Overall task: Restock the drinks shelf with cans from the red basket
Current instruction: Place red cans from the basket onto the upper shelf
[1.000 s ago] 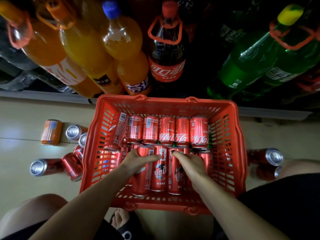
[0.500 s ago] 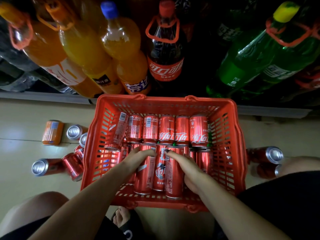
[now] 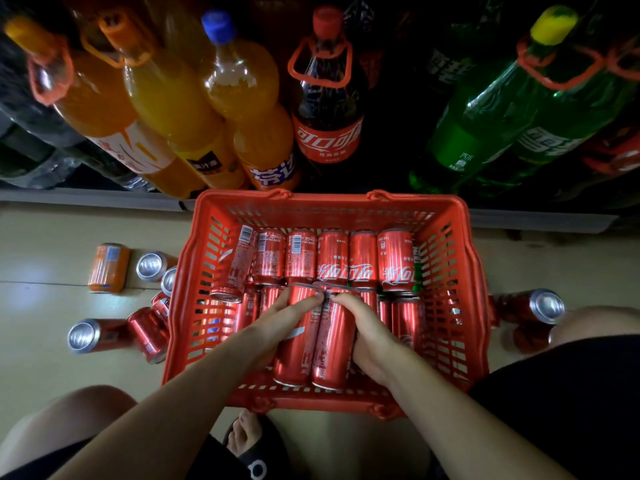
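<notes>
Both hands have drawn 2 red cans nearer the basket's front wall since a second ago. Loose cans (image 3: pixel 100 336) lie on the floor at left; inside the red basket (image 3: pixel 460 271), the left hand (image 3: pixel 277 327) curls around one can (image 3: pixel 294 344) while the right hand (image 3: pixel 367 334) grips its neighbour (image 3: pixel 332 348), fingertips nearly meeting.
</notes>
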Demonstrator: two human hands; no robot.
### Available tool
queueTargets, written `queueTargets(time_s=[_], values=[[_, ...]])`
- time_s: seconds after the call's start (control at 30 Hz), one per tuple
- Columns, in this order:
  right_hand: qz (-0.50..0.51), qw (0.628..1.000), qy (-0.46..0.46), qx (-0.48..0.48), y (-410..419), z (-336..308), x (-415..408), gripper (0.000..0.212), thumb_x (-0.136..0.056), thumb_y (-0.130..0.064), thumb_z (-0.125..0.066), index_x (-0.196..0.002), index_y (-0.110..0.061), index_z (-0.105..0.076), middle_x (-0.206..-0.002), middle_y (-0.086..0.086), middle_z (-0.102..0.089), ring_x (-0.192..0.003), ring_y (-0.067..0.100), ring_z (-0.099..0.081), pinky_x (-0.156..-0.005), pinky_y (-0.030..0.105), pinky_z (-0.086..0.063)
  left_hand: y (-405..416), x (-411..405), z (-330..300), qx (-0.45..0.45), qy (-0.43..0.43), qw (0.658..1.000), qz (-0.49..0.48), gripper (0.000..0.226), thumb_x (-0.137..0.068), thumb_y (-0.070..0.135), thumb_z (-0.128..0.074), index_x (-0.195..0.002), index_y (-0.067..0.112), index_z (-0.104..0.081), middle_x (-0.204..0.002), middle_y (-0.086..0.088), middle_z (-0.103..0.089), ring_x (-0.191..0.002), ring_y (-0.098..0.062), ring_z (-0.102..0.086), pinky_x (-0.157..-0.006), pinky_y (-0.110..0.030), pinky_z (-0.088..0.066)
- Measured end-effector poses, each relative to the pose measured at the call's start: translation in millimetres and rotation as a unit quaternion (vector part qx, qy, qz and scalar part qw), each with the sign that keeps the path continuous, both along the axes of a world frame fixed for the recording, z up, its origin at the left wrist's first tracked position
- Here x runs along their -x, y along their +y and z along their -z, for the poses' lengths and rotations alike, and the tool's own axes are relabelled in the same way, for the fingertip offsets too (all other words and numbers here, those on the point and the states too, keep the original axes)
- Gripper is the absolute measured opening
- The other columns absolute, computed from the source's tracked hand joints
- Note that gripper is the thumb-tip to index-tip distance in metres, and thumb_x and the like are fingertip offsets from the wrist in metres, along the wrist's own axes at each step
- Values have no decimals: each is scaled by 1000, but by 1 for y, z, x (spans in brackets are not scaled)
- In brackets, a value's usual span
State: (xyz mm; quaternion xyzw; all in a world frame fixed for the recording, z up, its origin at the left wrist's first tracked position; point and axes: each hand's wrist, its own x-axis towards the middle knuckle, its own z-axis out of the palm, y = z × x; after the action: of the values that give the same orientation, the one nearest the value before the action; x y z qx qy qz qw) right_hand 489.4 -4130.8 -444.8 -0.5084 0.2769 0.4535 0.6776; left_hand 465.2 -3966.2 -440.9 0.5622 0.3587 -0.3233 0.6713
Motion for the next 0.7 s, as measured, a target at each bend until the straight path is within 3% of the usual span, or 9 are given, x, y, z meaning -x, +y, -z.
queueTargets(time_s=[0.1,0.2,0.27,0.33,0.43,0.6,0.7], values=[[17,999,-22,17,-1,9,5,40,-86,-35,-67,-117,-12,-73,-112,13,-76,-108,31,-72,-101,48,-53,-5,-3,-6,13,16,1000,12,51,-92,48,-73,-137,31,-57,-120,-6,-77,-109,-29,-75,-96,-53,-60],[37,997,-46,44,-3,17,7,62,-66,-33,-76,-124,-12,-68,-111,13,-76,-101,29,-74,-89,45,-59,-8,-3,-14,13,39,999,7,37,-100,37,-57,-130,17,-64,-121,-13,-76,-112,-33,-72,-85,-41,-63],[33,997,-50,44,-5,18,7,40,-77,-22,-73,-116,-10,-72,-107,14,-77,-97,29,-75,-84,41,-59,-5,0,-12,17,57,998,14,36,-100,38,-57,-124,13,-69,-114,-13,-78,-108,-33,-74,-91,-46,-61],[32,998,-42,37,-8,16,7,26,-85,-16,-71,-110,-11,-76,-104,12,-78,-98,28,-74,-89,41,-57,-1,4,-8,12,52,998,25,43,-96,44,-66,-127,14,-67,-114,-11,-79,-108,-32,-75,-101,-54,-57],[41,998,-32,31,-11,15,9,26,-87,-21,-73,-112,-15,-75,-106,9,-78,-100,27,-74,-95,43,-56,2,7,-4,26,34,998,37,57,-90,49,-76,-136,19,-63,-122,-10,-76,-113,-31,-73,-104,-58,-54],[61,997,-36,33,-13,13,9,29,-86,-18,-71,-114,-13,-76,-110,11,-77,-105,29,-73,-104,51,-51,-9,5,-11,61,-4,997,43,58,-88,52,-75,-140,42,-53,-128,-1,-74,-114,-25,-73,-101,-56,-56],[72,997,-38,11,-18,7,7,32,-88,-17,-68,-118,-12,-74,-115,15,-75,-109,32,-71,-105,51,-50,-13,1,-18,65,-29,996,55,50,-92,49,-73,-138,46,-55,-124,1,-76,-113,-24,-74,-101,-54,-57]])
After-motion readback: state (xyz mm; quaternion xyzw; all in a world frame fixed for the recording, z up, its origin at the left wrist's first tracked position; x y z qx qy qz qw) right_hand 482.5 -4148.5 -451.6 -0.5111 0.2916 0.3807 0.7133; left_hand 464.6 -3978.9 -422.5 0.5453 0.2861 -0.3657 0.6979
